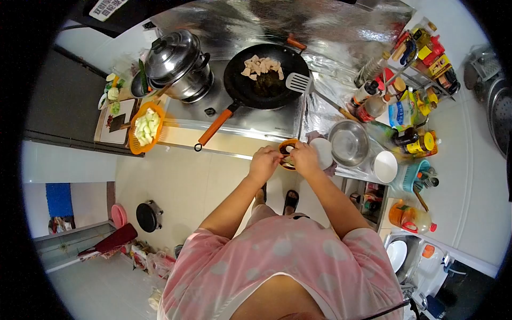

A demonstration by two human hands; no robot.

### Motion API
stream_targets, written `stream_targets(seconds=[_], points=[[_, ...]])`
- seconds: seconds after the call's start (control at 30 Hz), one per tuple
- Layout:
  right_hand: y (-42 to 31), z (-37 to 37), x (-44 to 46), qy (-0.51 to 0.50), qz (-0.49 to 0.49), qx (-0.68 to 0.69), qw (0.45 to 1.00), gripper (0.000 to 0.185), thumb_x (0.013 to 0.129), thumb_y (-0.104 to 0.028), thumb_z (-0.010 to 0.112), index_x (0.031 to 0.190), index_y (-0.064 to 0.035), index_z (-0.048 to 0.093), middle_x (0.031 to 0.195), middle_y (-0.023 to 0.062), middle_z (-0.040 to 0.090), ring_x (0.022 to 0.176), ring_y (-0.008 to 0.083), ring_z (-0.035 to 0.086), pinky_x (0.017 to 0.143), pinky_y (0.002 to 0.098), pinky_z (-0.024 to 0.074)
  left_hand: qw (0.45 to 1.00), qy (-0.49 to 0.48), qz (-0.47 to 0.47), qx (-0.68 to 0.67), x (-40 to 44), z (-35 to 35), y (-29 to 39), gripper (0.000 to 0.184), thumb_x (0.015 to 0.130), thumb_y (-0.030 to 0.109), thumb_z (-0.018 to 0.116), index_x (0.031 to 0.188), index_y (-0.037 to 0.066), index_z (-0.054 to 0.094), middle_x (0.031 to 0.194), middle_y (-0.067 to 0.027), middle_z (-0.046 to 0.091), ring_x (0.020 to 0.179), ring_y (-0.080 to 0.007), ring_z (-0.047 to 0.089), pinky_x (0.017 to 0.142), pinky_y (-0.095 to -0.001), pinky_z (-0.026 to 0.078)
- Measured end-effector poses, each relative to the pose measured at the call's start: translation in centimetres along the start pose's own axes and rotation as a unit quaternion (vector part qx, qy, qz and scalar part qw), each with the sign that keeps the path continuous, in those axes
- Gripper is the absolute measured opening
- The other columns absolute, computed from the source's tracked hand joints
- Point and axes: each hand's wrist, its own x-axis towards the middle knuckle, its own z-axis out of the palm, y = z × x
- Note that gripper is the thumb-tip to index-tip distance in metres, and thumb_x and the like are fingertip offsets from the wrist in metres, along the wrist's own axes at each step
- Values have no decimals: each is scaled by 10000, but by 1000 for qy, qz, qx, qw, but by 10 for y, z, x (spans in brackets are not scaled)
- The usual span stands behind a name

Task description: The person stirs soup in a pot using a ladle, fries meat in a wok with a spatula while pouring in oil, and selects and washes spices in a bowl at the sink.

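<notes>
Between my hands, in front of the stove edge, is a small round orange-rimmed bowl (288, 166) with a dark inside and a pale piece or two in it. My right hand (305, 160) is closed on its right side. My left hand (264, 164) has its fingers drawn together at the left rim; what they pinch, if anything, is hidden. Just ahead sits a black wok (240, 88) with an orange handle, holding pale meat pieces (262, 66) and a dark patch of liquid. A slotted spatula (298, 82) rests across its right rim.
A lidded steel pot (181, 80) stands left of the wok, near an orange basket (133, 145) of pale green chunks. To the right are a steel bowl (349, 143), a white plate (320, 151), a white bowl (384, 166) and a rack of bottles (421, 101).
</notes>
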Motion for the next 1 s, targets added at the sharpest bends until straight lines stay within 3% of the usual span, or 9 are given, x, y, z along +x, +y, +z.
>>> stream_targets(seconds=[0.1,0.2,0.4,0.47,0.6,0.7,1.0], points=[[-2,1,-1,20,10,25,999,177,709,-125,614,858,-74,697,983,100,584,947,254,570,773,383,459,1000,7,17,19,3,5,1,199,691,71,683,885,114,693,905,-75,605,869,-274,556,790,-373,468],[0,3,-3,73,7,34,997,19,678,-134,665,689,-119,660,839,70,567,844,254,569,730,389,430,999,12,26,27,8,11,3,211,672,68,686,875,123,694,889,-52,590,862,-258,548,779,-368,456],[5,1,-7,39,42,46,997,54,680,-133,673,659,-117,627,823,68,558,834,259,564,724,390,432,999,19,27,35,13,19,0,209,672,63,675,870,127,693,888,-49,577,865,-259,541,773,-374,450],[0,-2,-8,89,72,87,990,67,686,-134,669,658,-111,612,843,68,555,826,259,562,717,391,432,998,40,25,33,12,16,-3,201,676,53,663,864,122,691,875,-56,576,848,-263,544,759,-373,454],[-9,-12,-7,120,-6,115,986,64,676,-135,666,693,-99,616,879,62,539,856,246,548,754,391,418,998,64,12,20,7,12,-10,192,681,31,643,854,103,687,871,-77,586,824,-284,553,735,-381,463],[-15,-16,-3,66,-142,8,988,97,707,-157,610,760,-99,666,967,41,552,963,227,523,826,365,406,998,58,6,13,3,14,-15,188,684,23,639,852,92,685,870,-89,591,821,-296,556,737,-387,467],[-13,20,8,103,-134,-42,985,142,722,-163,600,795,-88,696,1004,38,543,1005,229,469,913,380,365,998,60,-20,-23,-11,19,-21,194,691,23,645,869,91,681,873,-90,585,826,-286,553,755,-373,470]])
